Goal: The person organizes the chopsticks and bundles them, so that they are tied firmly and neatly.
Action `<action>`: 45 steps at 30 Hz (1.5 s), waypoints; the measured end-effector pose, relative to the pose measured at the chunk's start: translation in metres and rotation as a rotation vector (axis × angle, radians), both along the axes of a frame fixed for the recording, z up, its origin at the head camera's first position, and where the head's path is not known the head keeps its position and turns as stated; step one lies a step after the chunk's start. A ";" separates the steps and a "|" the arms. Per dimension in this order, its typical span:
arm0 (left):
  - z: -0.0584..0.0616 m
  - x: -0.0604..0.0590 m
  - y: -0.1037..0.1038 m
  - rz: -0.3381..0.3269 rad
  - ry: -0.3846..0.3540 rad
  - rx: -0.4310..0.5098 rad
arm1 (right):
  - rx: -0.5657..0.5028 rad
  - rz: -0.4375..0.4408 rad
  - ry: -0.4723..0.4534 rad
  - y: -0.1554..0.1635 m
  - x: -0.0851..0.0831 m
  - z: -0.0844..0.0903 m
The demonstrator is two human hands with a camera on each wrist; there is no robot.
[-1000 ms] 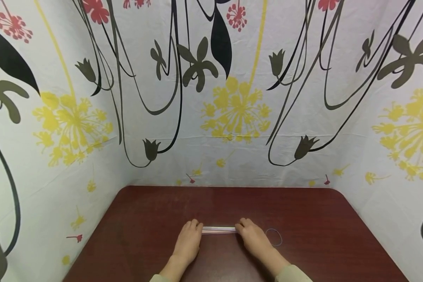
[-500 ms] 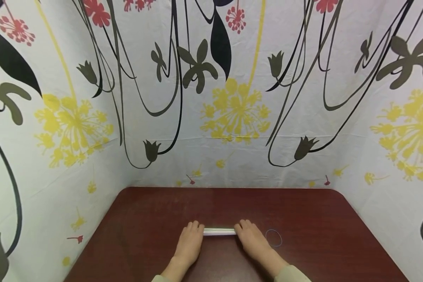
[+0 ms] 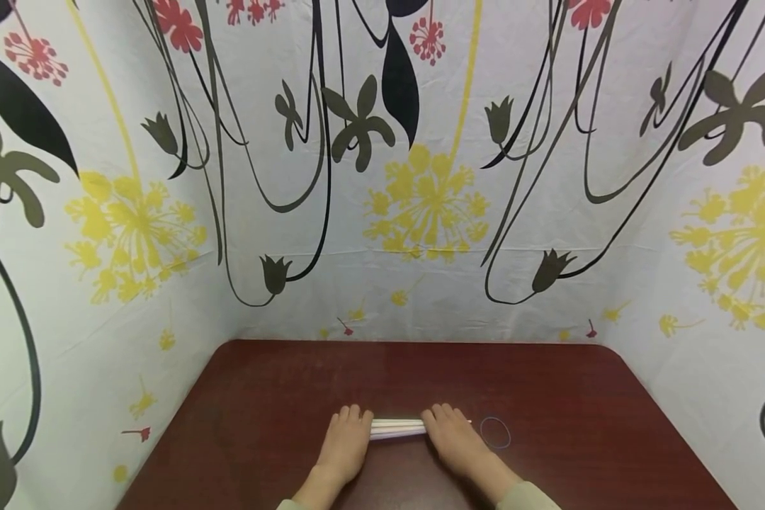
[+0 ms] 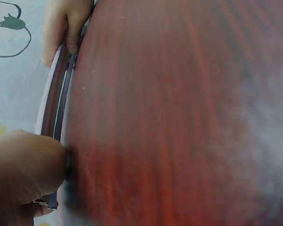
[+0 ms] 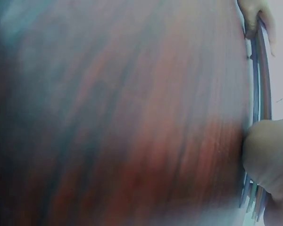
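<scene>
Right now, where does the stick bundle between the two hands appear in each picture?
Head: the stick bundle lies crosswise below centre, between the left hand and right hand.
Left wrist: the stick bundle runs steeply down the left side.
Right wrist: the stick bundle runs down the right side.
Shared landmark: the red-brown tabletop, in all three.

- Strips (image 3: 397,428) between left hand (image 3: 347,443) and right hand (image 3: 449,439), running crosswise, ends jutting past the right.
- Loop (image 3: 510,433) on the table (image 3: 395,379), just right of the right hand.
- Cloth (image 3: 331,290) behind the table and along both sides.
</scene>
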State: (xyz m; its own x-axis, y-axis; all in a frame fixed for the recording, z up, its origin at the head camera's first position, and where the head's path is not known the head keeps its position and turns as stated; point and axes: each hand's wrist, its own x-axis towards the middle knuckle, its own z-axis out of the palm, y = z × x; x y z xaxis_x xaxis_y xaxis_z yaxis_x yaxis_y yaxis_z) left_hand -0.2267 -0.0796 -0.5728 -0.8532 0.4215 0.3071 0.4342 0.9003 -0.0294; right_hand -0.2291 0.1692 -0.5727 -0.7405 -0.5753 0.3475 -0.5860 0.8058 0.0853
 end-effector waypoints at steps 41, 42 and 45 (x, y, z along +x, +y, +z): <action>0.045 0.003 -0.002 0.147 0.299 0.082 | -1.310 -0.013 -0.498 0.009 -0.005 0.049; 0.047 0.004 -0.001 0.143 0.304 0.087 | -1.370 0.043 -0.466 0.010 -0.003 0.050; 0.052 0.005 0.003 0.121 0.338 0.103 | -1.388 0.186 -0.274 0.008 0.001 0.053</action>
State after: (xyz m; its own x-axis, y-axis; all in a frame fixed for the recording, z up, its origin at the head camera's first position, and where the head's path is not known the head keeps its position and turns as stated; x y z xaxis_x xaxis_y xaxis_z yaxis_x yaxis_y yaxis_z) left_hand -0.2212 -0.0763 -0.5213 -0.7380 0.2765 0.6156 0.3059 0.9502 -0.0601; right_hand -0.2280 0.1777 -0.5193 -0.8278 0.0122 0.5609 -0.5597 0.0516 -0.8271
